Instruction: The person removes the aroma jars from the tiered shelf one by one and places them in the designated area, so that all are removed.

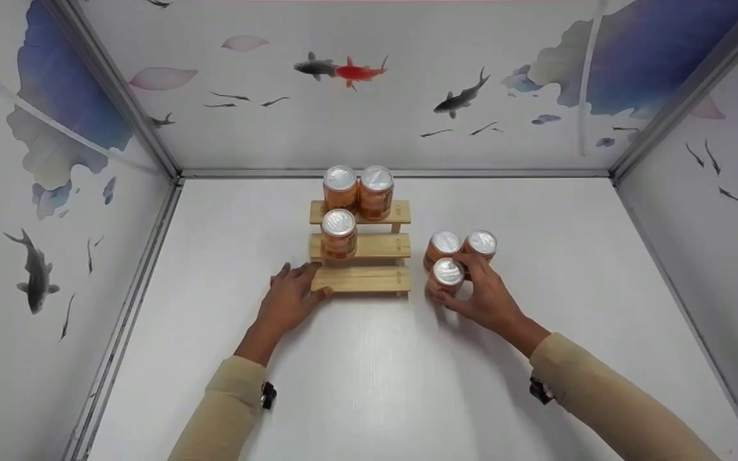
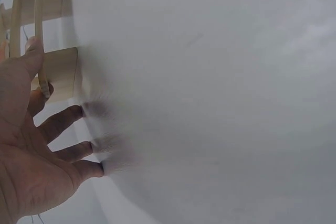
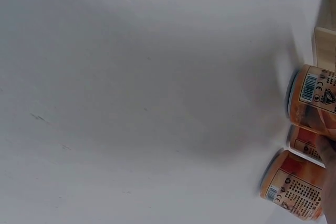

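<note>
Beside the wooden rack (image 1: 360, 280), the left hand (image 1: 289, 301) rests with fingers spread; the right hand (image 1: 485, 296) fingers curl round the nearest can (image 1: 447, 276).

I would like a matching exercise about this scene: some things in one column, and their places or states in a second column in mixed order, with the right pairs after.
Things:
1. left hand
2. right hand
3. two cans
4. single can

Places or states:
A. on the middle step of the wooden rack
B. on the top step
C. grips the nearest can of three on the table
D. rests at the rack's bottom step

Pairs: 1-D, 2-C, 3-B, 4-A
</note>
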{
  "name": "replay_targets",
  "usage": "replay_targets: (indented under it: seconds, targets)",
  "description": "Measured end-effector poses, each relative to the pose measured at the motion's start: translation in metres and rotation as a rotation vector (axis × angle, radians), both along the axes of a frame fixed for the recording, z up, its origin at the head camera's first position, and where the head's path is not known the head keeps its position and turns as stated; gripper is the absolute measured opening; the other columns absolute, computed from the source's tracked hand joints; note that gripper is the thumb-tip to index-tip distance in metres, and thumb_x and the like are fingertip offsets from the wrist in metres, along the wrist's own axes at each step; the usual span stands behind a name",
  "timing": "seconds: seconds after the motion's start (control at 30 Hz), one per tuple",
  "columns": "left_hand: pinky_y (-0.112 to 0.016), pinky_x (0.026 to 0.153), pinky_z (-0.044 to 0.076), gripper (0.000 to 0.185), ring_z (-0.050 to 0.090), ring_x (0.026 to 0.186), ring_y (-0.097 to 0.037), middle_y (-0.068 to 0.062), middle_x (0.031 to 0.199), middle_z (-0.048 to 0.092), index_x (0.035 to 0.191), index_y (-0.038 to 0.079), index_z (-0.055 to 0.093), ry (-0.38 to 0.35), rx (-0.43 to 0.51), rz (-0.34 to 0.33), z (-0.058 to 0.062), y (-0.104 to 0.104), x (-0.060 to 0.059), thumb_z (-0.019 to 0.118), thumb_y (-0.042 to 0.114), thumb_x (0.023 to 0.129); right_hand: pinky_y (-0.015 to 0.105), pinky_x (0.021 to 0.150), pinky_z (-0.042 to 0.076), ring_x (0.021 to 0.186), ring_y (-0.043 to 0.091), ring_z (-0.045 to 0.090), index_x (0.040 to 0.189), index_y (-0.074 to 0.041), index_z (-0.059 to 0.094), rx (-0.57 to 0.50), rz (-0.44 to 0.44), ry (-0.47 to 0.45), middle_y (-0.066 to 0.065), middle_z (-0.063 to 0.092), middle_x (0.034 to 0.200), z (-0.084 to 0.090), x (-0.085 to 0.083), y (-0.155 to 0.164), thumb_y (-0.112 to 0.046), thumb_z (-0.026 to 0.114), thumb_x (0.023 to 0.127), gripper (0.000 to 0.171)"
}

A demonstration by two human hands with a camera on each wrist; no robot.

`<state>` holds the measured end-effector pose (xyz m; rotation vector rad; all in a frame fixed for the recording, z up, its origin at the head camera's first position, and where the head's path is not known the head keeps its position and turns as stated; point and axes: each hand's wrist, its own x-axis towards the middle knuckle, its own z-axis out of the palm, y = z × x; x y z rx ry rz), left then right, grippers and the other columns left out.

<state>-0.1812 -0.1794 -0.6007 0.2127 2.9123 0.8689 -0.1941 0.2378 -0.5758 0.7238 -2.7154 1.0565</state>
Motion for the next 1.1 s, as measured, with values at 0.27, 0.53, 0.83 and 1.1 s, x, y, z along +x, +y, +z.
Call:
replay_targets:
  seconds: [0.27,0.53,0.83,1.1]
  targets:
    - [-0.084,0.125,0.028,0.076,0.034,0.161,-0.060,-0.020,0.168,0.054,0.166,0.015,0.052,0.007,0.006,-0.004,-0.001,0.000,0.000,0.062,0.063,0.107,0.047,0.102,0.065,0.136,0.033,0.067,0.154,-0.003,0.051,-0.004,0.002,-0.015,0.017,0.059,0.147,-0.001,-0.001,0.002,-0.019,0.097,0.087,0.083]
    - [-0.083,0.125,0.028,0.077,0.033,0.162,-0.059,-0.019,0.169,0.053,0.166,0.016,0.052,-0.002,0.002,-0.005,-0.001,-0.001,0.000,0.060,0.065,0.108,0.047,0.103,0.065,0.136,0.033,0.067,0.152,-0.002,0.051,0.006,0.010,-0.021,0.017,0.059,0.145,0.000,-0.002,0.002,-0.018,0.098,0.087,0.082]
    - [-0.083,0.126,0.027,0.077,0.031,0.163,-0.060,-0.020,0.170,0.052,0.166,0.016,0.052,-0.006,0.005,-0.005,0.000,0.000,0.001,0.061,0.064,0.108,0.049,0.101,0.065,0.131,0.033,0.069,0.153,-0.004,0.052,0.014,0.009,-0.015,0.017,0.060,0.145,0.002,-0.003,0.003,-0.022,0.098,0.087,0.083]
    - [-0.085,0.124,0.027,0.076,0.031,0.162,-0.061,-0.020,0.170,0.052,0.166,0.015,0.051,-0.004,0.000,-0.009,0.001,0.000,0.000,0.061,0.063,0.109,0.061,0.107,0.060,0.133,0.042,0.069,0.149,-0.006,0.059,0.118,-0.036,0.040,0.019,0.063,0.146,0.019,-0.006,0.003,-0.030,0.097,0.088,0.076]
